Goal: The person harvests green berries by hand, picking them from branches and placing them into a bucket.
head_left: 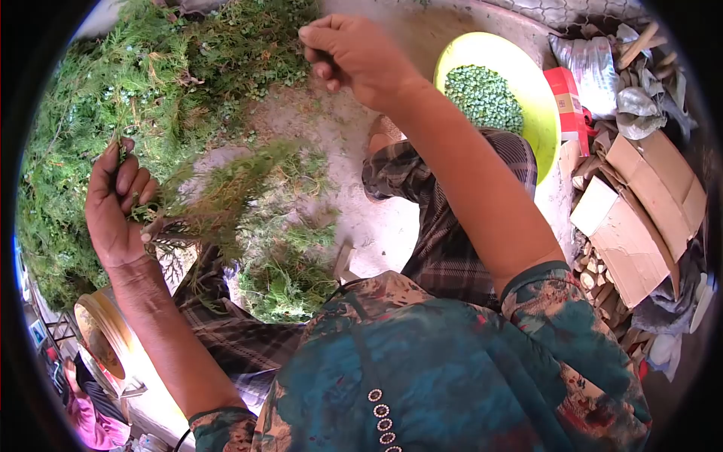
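My left hand [117,207] is closed round a leafy evergreen branch [233,192] with small scale-like foliage. Its cut woody end shows by the wrist, and a thin sprig stands up between thumb and fingers. My right hand [360,62] is raised near the right edge of a big heap of evergreen cuttings [166,75], thumb and fingers curled together. Whatever may be inside those fingers is hidden. To the right of it stands a yellow-green basin [544,139] holding many small green cones or berries [483,98].
Loose foliage [290,282] lies between my legs. At the right are a red box [566,105], flattened cardboard [633,241], plastic bags [587,71] and wood pieces. A round yellowish container [98,331] stands at lower left, with a person in pink [98,422] beyond.
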`<state>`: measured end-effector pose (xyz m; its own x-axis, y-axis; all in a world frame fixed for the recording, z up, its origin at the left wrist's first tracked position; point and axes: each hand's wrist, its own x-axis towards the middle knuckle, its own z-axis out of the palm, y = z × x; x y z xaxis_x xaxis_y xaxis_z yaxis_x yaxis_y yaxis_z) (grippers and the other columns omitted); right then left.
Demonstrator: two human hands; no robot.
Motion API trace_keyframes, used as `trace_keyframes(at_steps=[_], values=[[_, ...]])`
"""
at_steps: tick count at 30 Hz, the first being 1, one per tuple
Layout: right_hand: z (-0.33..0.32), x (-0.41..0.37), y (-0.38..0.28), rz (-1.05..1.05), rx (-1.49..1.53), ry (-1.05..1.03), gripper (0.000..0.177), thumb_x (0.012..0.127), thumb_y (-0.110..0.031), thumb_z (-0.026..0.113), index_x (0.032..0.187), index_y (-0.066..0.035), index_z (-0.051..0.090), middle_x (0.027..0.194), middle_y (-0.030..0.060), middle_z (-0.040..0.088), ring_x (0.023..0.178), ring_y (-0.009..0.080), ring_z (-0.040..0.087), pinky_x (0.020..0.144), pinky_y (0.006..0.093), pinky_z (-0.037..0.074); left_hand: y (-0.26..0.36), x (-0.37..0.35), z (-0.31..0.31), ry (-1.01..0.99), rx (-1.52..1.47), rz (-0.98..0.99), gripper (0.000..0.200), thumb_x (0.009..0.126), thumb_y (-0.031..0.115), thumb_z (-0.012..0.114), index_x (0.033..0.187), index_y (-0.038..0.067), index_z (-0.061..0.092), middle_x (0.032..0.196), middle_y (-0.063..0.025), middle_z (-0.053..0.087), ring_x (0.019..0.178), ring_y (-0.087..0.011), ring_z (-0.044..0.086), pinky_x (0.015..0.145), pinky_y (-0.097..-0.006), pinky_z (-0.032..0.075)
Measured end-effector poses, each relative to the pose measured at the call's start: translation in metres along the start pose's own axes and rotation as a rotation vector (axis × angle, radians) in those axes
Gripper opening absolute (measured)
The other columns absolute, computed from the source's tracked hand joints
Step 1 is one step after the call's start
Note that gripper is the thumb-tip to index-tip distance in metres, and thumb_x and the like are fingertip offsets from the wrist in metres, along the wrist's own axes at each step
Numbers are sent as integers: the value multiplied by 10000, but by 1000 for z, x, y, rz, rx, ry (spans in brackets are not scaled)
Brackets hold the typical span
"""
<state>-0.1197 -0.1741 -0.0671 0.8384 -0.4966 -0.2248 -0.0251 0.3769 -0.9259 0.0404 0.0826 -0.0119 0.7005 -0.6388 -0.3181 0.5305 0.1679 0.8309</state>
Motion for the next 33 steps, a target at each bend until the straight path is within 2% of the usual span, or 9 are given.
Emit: trace_keyframes(at_steps=[2, 4, 6, 10, 13, 23, 26, 30, 33], values=[[-12, 11, 31, -199, -725, 177, 248, 845, -280, 556, 771, -44, 550, 653, 45, 536, 541, 114, 498, 442, 273, 392, 0, -2, -1, 61, 44, 11, 169, 887, 157, 493, 909, -2, 547, 540, 64, 285, 444, -36, 227, 429, -192, 229], [-24, 25, 89, -204, -988, 277, 218, 772, -195, 576, 718, 16, 584, 787, 173, 601, 663, 284, 583, 640, 385, 485, 1, -6, -3, 86, 44, 16, 170, 886, 153, 494, 912, -7, 547, 540, 64, 290, 444, -36, 229, 425, -191, 228], [-61, 33, 192, -35, -944, 177, 241, 822, -227, 557, 752, 4, 558, 680, 167, 586, 539, 271, 534, 526, 375, 426, 5, -6, -10, 159, 28, 36, 174, 881, 143, 506, 922, -22, 544, 539, 62, 300, 444, -32, 233, 415, -187, 224], [-75, -3, 288, 339, -1110, 380, 238, 791, -185, 593, 873, 31, 537, 878, 250, 604, 865, 407, 579, 706, 471, 455, 11, -13, -31, 179, 6, 57, 197, 898, 140, 498, 978, -37, 531, 555, 61, 300, 431, -22, 227, 402, -179, 214], [-76, -5, 312, 502, -1085, 440, 323, 779, -182, 609, 971, 44, 480, 886, 260, 597, 891, 426, 563, 733, 482, 455, 16, -18, -53, 151, 42, 62, 160, 911, 124, 465, 973, -18, 507, 554, 56, 288, 432, -23, 231, 397, -179, 225], [-103, 11, 355, 344, -1016, 562, 230, 772, -168, 598, 899, -11, 487, 794, 259, 585, 815, 451, 550, 702, 457, 449, 23, -24, -64, 181, 26, 104, 137, 907, 93, 443, 992, -13, 459, 595, 28, 285, 452, -44, 240, 410, -187, 251], [-108, 19, 363, 311, -1153, 559, 175, 786, -171, 569, 857, -25, 501, 712, 201, 585, 648, 361, 572, 543, 413, 446, 23, -28, -71, 231, 69, 148, 136, 905, 94, 449, 989, -13, 455, 594, 31, 282, 453, -43, 237, 411, -187, 247], [-42, 47, 300, 542, 80, 427, 112, 839, -160, 499, 869, -65, 550, 615, 41, 502, 448, 92, 405, 348, 248, 266, 21, -33, -74, 217, -6, 133, 157, 900, 106, 462, 991, -20, 482, 586, 35, 279, 453, -46, 234, 412, -187, 241], [-4, 80, 306, 497, 43, 243, 140, 844, -137, 491, 924, -39, 552, 635, 66, 520, 491, 121, 453, 398, 277, 351, 19, -37, -80, 295, -51, 122, 182, 892, 115, 476, 1000, -26, 513, 574, 36, 276, 454, -49, 231, 413, -187, 236]])
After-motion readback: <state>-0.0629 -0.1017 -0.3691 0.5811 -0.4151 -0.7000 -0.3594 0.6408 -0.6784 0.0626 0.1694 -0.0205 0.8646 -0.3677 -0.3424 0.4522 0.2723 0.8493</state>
